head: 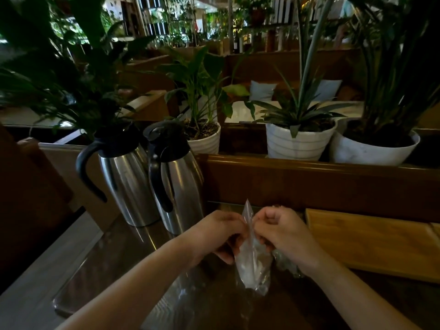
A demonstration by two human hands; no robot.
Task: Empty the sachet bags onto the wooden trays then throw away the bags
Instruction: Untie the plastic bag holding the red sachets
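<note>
At centre, low in the view, we list the fingers (234, 225) of both hands curled and pinched on the top edge of one clear bag (252, 263), with a corner of the plastic standing up between them.

- Left hand (220, 231): closed on the bag's left side, thumb side up, forearm coming in from the lower left.
- Right hand (283, 232): closed on the bag's right side, knuckles up, forearm coming in from the lower right.
- Bag: hangs from the two grips, its lower end near or on the bench (114, 265); we cannot tell whether it touches. Pale contents show through; we cannot tell what they are.
- More clear plastic (285, 263): crumpled on the bench just under the right wrist, partly hidden.
- Tray (371, 244): wooden, flat on the bench to the right of the hands, near the right wrist, its visible surface bare.
- Two steel jugs (126, 177) with black lids and handles: upright, side by side, at the bench's far left, behind the left hand.
- Wooden rail (309, 177): runs across behind the bench.
- Three white pots (297, 144) with green plants: stand beyond the rail.
</note>
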